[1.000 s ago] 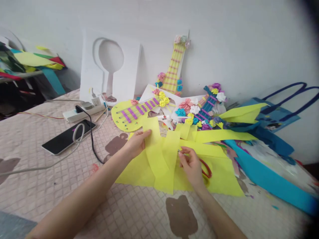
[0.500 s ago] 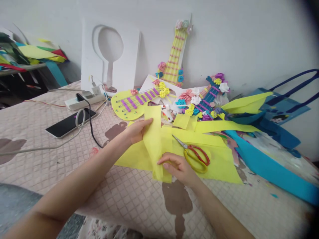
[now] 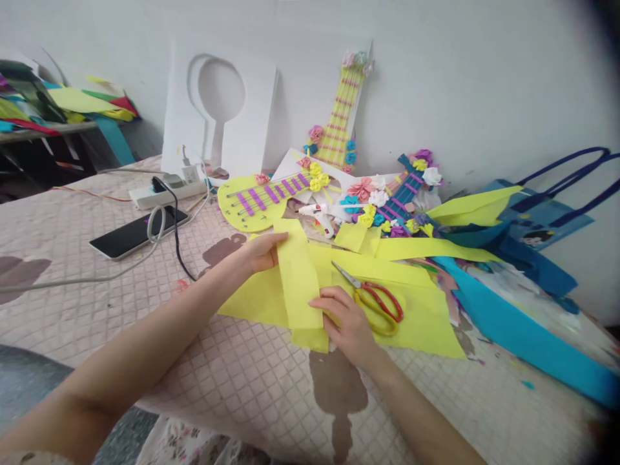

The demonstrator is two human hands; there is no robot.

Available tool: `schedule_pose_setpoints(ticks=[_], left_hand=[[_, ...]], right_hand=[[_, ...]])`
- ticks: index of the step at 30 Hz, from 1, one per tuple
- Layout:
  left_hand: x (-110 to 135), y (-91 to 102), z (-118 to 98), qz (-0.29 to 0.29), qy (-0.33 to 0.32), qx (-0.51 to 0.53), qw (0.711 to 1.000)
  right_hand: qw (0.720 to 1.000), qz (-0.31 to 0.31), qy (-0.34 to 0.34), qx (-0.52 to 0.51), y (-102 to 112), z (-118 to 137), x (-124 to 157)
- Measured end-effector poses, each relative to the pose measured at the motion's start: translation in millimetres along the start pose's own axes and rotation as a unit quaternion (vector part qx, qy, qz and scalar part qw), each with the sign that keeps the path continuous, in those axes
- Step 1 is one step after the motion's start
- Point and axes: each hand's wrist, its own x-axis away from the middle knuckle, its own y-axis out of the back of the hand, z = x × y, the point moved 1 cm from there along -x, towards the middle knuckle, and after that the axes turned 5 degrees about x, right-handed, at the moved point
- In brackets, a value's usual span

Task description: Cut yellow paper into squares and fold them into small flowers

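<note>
A strip of yellow crepe-like paper (image 3: 298, 278) is stretched between my two hands, above larger yellow sheets on the table. My left hand (image 3: 265, 252) pinches its upper left edge, the thumb lying on top. Lower down, my right hand (image 3: 345, 321) grips the strip's right edge between thumb and fingers. Just right of that hand, scissors (image 3: 380, 307) with one red and one yellow handle rest on the yellow sheet (image 3: 421, 329), blades pointing up and left. Beyond the strip lies a white glue gun (image 3: 320, 216).
Decorated paper guitars, one a yellow guitar (image 3: 252, 203), stand and lie along the wall. At left are a phone (image 3: 138, 234), a power strip (image 3: 167, 192) and cables. A blue paper strip (image 3: 527, 329) and a blue bag (image 3: 547, 223) occupy the right side.
The yellow strip, folded and twisted before, now lies flatter and wider between my hands. My right hand has risen slightly along its edge. The head view has shifted a little.
</note>
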Motion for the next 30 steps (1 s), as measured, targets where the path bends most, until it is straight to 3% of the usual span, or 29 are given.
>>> schedule_pose_setpoints(ticks=[5, 9, 11, 15, 18, 21, 25, 30], left_hand=[[-3.7, 4.2, 2.1, 0.048, -0.01, 0.003, 0.999], [-5.0, 4.9, 3.7, 0.041, -0.005, -0.006, 0.999], [-5.2, 4.1, 5.3, 0.055, -0.002, -0.005, 0.998], [-4.1, 2.3, 11.7, 0.118, 0.004, 0.001, 0.993], [-1.0, 0.5, 18.3, 0.162, 0.003, -0.016, 0.987], [4.7, -3.6, 23.7, 0.166, -0.003, -0.032, 0.986], [15.7, -13.0, 26.2, 0.195, 0.031, -0.015, 0.98], [21.6, -16.2, 26.0, 0.224, 0.033, -0.023, 0.974]], right_hand=[[0.991, -0.024, 0.107, 0.079, 5.1, 4.5, -0.1], [0.99, 0.003, 0.139, 0.036, 7.0, 7.0, -1.4], [0.994, -0.006, 0.109, -0.012, 6.2, 5.8, -1.2], [0.995, -0.051, -0.015, -0.088, 3.9, -1.2, 1.7], [0.981, -0.077, -0.126, -0.127, 2.5, -7.7, 3.9], [0.956, -0.083, -0.214, -0.182, 0.6, -12.2, 3.8], [0.933, -0.1, -0.25, -0.24, 0.7, -14.3, 1.5], [0.93, -0.093, -0.246, -0.257, 4.3, -12.6, -0.1]])
